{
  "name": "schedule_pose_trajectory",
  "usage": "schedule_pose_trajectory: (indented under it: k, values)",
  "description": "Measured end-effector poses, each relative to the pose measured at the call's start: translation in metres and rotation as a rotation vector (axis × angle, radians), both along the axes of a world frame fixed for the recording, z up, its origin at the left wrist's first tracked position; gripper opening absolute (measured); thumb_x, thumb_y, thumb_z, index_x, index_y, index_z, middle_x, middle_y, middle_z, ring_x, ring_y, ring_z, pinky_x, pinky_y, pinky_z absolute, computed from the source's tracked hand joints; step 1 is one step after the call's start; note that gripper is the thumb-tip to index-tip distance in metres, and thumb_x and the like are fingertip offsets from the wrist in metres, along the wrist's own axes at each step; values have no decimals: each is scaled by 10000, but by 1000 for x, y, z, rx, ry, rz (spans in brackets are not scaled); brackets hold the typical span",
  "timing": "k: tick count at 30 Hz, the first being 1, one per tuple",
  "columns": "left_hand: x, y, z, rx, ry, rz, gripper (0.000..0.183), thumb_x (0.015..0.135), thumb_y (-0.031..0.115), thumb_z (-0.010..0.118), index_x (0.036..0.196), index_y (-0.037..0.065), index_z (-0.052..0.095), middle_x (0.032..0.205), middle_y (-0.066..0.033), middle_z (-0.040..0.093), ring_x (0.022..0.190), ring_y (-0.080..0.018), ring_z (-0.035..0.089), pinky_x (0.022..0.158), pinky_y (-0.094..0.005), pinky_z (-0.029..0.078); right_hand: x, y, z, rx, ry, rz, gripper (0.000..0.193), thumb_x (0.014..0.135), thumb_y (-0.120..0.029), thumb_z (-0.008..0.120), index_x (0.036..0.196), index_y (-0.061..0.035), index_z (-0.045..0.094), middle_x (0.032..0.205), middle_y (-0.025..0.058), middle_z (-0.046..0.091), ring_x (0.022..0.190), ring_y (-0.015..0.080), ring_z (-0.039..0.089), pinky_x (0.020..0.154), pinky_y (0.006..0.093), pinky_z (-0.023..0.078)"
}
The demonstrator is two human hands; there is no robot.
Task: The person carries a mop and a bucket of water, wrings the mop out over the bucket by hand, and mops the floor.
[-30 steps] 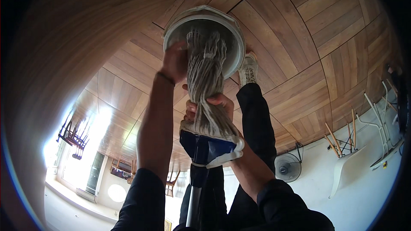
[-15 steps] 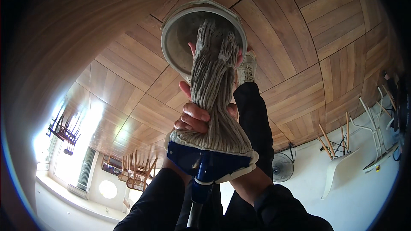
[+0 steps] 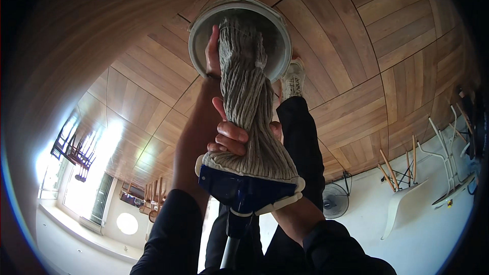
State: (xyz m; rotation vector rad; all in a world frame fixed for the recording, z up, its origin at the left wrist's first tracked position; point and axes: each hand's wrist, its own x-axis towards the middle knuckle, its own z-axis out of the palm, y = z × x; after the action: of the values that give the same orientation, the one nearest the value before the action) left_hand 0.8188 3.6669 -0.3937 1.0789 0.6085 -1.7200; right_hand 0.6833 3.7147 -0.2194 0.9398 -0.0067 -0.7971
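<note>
Right hand (image 3: 232, 139) clenches the mop strands (image 3: 245, 91), tips at 12 o'clock over the bucket (image 3: 277, 38); left hand (image 3: 213, 53) beside them, grip indeterminable — a loosened clench could splay strands outside the bucket.

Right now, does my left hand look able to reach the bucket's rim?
Probably yes: the left hand is beside the mop strands, and nothing shows between it and the left side of the bucket's rim, though the strands hide part of that hand. The right hand holds the strands.
</note>
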Motion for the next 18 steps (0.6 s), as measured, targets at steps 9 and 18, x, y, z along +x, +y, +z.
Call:
schedule_pose_trajectory:
  k: [9, 18]
  values:
    - [16, -62, 29, 69, -353, -799, 348, 813, 284, 630, 1029, 12, 641, 896, -94, 679, 777, -186, 649, 725, -328, 516, -17, -15, -1, 12, 346, 405, 662, 696, -296, 596, 1264, 3, 434, 781, 76, 511, 666, 170, 501, 646, 324, 431]
    - [21, -62, 19, -23, -978, -1514, 363, 796, 267, 637, 991, -39, 656, 933, -95, 677, 798, -173, 638, 728, -314, 495, -6, -16, -3, -23, 639, 752, 303, 735, -178, 630, 985, -19, 568, 805, 81, 574, 707, 171, 572, 656, 317, 485]
